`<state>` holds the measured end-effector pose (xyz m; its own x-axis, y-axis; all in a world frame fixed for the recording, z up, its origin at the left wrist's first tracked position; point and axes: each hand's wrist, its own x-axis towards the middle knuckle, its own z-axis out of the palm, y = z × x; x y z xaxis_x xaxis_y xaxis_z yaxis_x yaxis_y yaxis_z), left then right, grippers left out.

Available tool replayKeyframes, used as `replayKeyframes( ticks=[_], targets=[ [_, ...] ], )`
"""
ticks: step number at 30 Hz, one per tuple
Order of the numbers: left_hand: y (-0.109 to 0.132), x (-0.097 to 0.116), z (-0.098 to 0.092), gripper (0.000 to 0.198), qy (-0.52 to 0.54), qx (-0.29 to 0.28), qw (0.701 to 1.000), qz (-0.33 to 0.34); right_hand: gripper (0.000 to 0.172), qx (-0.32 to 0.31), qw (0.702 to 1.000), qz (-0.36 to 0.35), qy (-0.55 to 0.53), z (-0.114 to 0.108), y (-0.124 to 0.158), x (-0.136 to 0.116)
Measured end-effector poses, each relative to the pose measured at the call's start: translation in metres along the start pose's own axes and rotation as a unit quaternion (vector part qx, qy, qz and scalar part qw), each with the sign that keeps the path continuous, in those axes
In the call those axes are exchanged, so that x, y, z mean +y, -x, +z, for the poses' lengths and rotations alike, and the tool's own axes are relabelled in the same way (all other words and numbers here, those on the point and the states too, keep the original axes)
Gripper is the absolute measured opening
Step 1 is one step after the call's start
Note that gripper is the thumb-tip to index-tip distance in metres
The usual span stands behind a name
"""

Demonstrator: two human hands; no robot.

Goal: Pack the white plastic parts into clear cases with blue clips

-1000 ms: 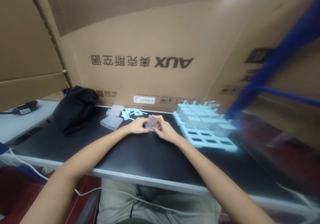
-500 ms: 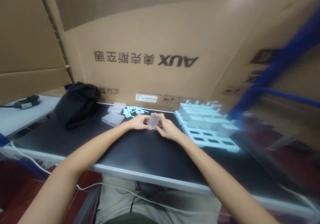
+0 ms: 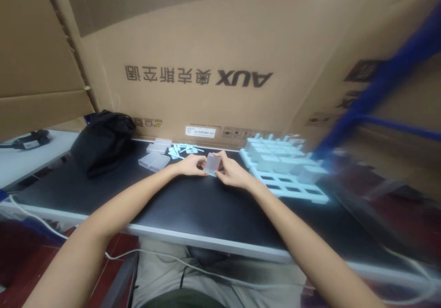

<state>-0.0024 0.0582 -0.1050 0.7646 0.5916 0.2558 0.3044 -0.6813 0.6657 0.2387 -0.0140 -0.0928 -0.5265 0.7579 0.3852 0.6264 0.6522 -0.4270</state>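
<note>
Between both hands, a small translucent plastic box (image 3: 212, 163) is held upright just above the black table top, with a light-blue edge along its bottom. My left hand (image 3: 193, 165) grips its left side, thumb at the lower corner. On the right side, my right hand (image 3: 230, 170) pinches it with fingers behind and thumb in front. Several similar clear boxes (image 3: 155, 161) lie to the left of my hands. Behind them is a loose pile of light-blue plastic pieces (image 3: 182, 150). To the right stands a light-blue rack (image 3: 292, 189), its rear slots filled with boxes and several front slots bare.
A black cloth bag (image 3: 103, 142) sits at the table's left. A large cardboard box (image 3: 206, 32) walls off the back, and a blue metal post (image 3: 379, 92) slants on the right. A white cable (image 3: 165, 256) hangs below the table's front edge (image 3: 193, 237).
The box in my hands is tilted slightly differently, showing more of its face. The whole view has shifted a little; the other things stay put.
</note>
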Motion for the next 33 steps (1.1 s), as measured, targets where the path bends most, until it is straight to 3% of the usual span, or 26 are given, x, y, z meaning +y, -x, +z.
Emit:
replayKeyframes(
  ticks=[4, 8, 13, 16, 20, 28, 30, 33],
  targets=[
    [0.0, 0.002, 0.0, 0.047, -0.025, -0.008, 0.999, 0.025, 0.057, 0.005, 0.999, 0.011, 0.033, 0.003, 0.0, -0.002],
    [0.001, 0.006, -0.004, 0.036, -0.129, -0.002, 0.991, 0.017, 0.057, 0.005, 0.998, 0.019, 0.051, 0.007, -0.001, -0.005],
    [0.005, 0.004, -0.007, 0.03, -0.249, 0.117, 0.96, -0.051, 0.061, 0.013, 0.999, 0.016, 0.044, 0.005, -0.002, -0.006],
    [0.005, 0.0, -0.005, 0.026, -0.299, 0.151, 0.938, -0.086, 0.062, 0.024, 0.999, 0.018, 0.035, 0.0, 0.001, -0.001],
    [0.004, -0.002, -0.003, 0.02, -0.326, 0.117, 0.935, -0.072, 0.056, 0.051, 0.997, 0.039, 0.037, -0.006, 0.004, 0.008],
    [0.004, 0.014, 0.004, 0.026, -0.301, -0.001, 0.952, 0.061, 0.052, 0.101, 0.992, 0.067, 0.027, -0.006, 0.003, 0.013],
    [0.004, 0.015, 0.005, 0.026, -0.307, 0.001, 0.949, 0.076, 0.052, 0.117, 0.99, 0.075, 0.02, -0.008, 0.003, 0.015],
    [0.002, 0.012, 0.006, 0.029, -0.351, 0.041, 0.934, 0.043, 0.056, 0.149, 0.984, 0.094, -0.004, -0.013, 0.004, 0.018]
  ],
)
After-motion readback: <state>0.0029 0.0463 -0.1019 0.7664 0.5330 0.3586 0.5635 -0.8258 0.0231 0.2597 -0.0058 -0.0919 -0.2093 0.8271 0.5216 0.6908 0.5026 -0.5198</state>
